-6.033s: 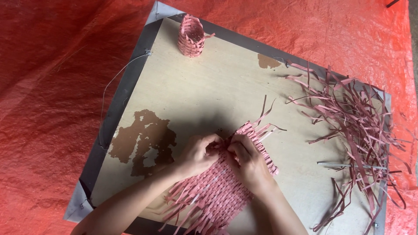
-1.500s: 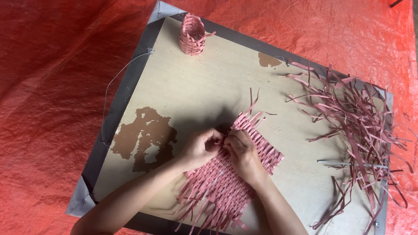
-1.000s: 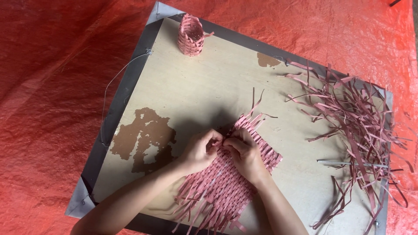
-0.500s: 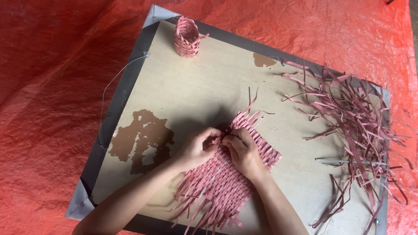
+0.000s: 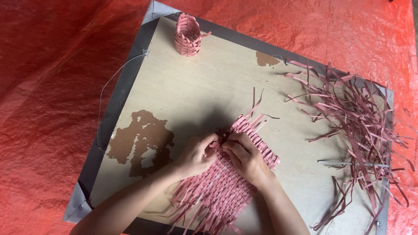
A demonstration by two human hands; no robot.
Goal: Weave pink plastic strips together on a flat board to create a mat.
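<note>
A flat mat woven from pink strips (image 5: 226, 187) lies on a pale wooden board (image 5: 204, 91), loose strip ends sticking out at its far and near edges. My left hand (image 5: 197, 154) and my right hand (image 5: 246, 156) rest on the mat's far left edge, fingertips meeting and pinching strips there. Both forearms reach in from the bottom of the view.
A small upright pink woven basket (image 5: 187, 35) stands at the board's far edge. A heap of loose pink strips (image 5: 352, 126) covers the board's right side, with a thin metal rod (image 5: 348, 163) among them. A bent wire (image 5: 109, 95) lies at the left edge. Red tarpaulin (image 5: 48, 87) surrounds the board.
The mat has been turned slightly and more of its woven far end shows beyond my hands. My fingers keep working strips at the same edge; the view shifted a little.
</note>
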